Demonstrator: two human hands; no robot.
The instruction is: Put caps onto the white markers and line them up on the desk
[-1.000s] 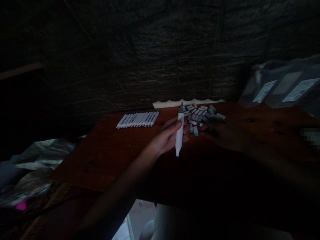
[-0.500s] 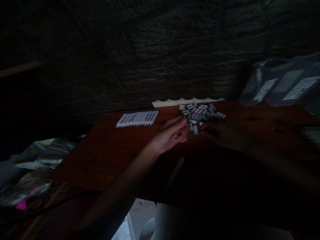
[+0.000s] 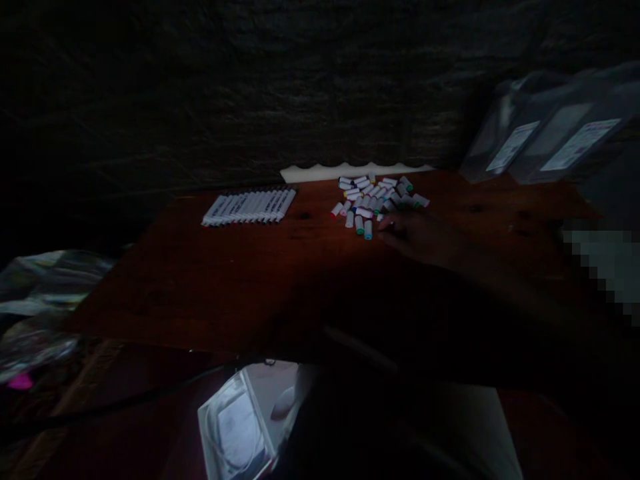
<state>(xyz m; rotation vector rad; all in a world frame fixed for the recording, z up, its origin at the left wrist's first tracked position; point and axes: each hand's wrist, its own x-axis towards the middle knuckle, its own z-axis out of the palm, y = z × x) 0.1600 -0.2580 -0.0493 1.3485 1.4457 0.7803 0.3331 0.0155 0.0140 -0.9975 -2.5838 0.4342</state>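
Observation:
My right hand [image 3: 413, 237] rests on the dark wooden table [image 3: 165, 280] at the near right edge of a loose heap of short white marker caps [image 3: 373, 197] with coloured ends. Its thumb and forefinger are bent and a little apart, with nothing visible between them; the other fingers are lost in shadow. A cap with a blue end [image 3: 369, 230] lies just left of the fingertips, beside a green-ended cap [image 3: 359, 225]. To the left, white markers [image 3: 250, 207] lie side by side in a slanted row. My left hand does not show.
Two clear plastic cases [image 3: 565, 140] with labels stand at the back right, by the dark wall. A white wavy-edged strip [image 3: 350, 172] runs behind the caps. Below the table's front edge is an open white box [image 3: 240, 427]. A pale, blurred streak [image 3: 360, 348] crosses the near shadow.
My left hand has left the view, uncovering caps on the heap's left side. My right hand stays beside the heap. The whole scene has shifted up and left as the camera moved.

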